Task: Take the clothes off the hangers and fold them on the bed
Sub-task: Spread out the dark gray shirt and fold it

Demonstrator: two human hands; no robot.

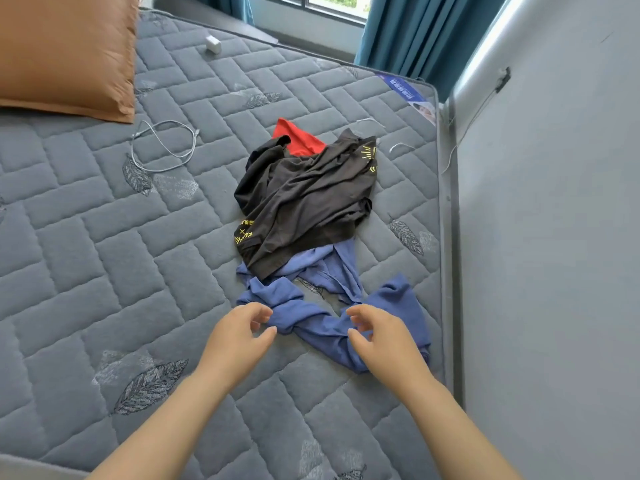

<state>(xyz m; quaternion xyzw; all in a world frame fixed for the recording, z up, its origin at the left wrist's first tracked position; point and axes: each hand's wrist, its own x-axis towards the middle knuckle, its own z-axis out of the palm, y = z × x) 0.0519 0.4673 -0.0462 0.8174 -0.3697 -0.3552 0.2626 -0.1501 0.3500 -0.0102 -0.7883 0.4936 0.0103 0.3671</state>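
Clothes lie in a loose heap on the grey quilted mattress, toward its right edge by the wall. A black shirt with yellow print lies crumpled in the middle, with a red garment poking out at its far side and a blue garment spread out nearest the person, partly under the black one. The left hand sits at the blue garment's left edge and the right hand over its right part. Both have fingers half curled and spread, with no cloth pinched between them. Farther off lie an orange pillow, a white cable and a small white plug.
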